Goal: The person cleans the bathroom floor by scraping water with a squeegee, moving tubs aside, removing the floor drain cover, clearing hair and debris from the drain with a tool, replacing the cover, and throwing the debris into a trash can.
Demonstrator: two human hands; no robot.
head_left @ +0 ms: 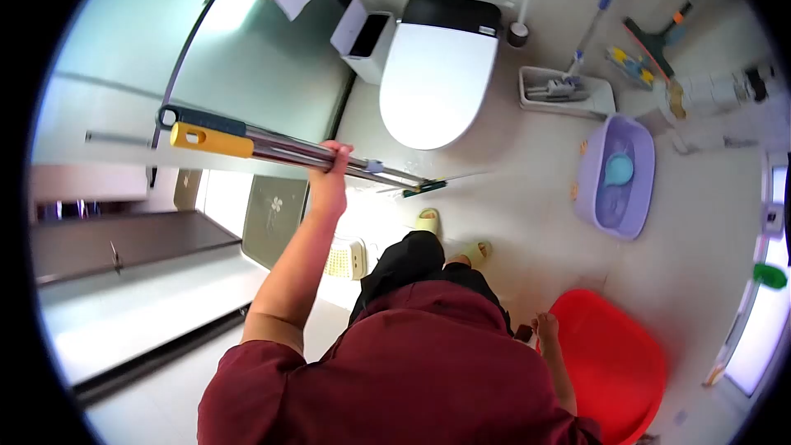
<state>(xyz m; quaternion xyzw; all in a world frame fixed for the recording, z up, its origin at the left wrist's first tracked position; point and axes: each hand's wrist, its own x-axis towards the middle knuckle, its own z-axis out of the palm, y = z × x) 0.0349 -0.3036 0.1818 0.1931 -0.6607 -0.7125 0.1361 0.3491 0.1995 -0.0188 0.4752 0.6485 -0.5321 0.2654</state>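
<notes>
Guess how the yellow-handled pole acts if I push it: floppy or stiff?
The yellow-handled pole is probably stiff, since its shaft runs straight. That shiny shaft may feel slippery. Long and thin, it would likely topple if left standing alone.

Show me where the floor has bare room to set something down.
Bare floor lies between the toilet and the purple tub, and between the slippers and tub. Crowded: the wall side, with bin, toilet brush and tray; beside the right hand, a large red object.
</notes>
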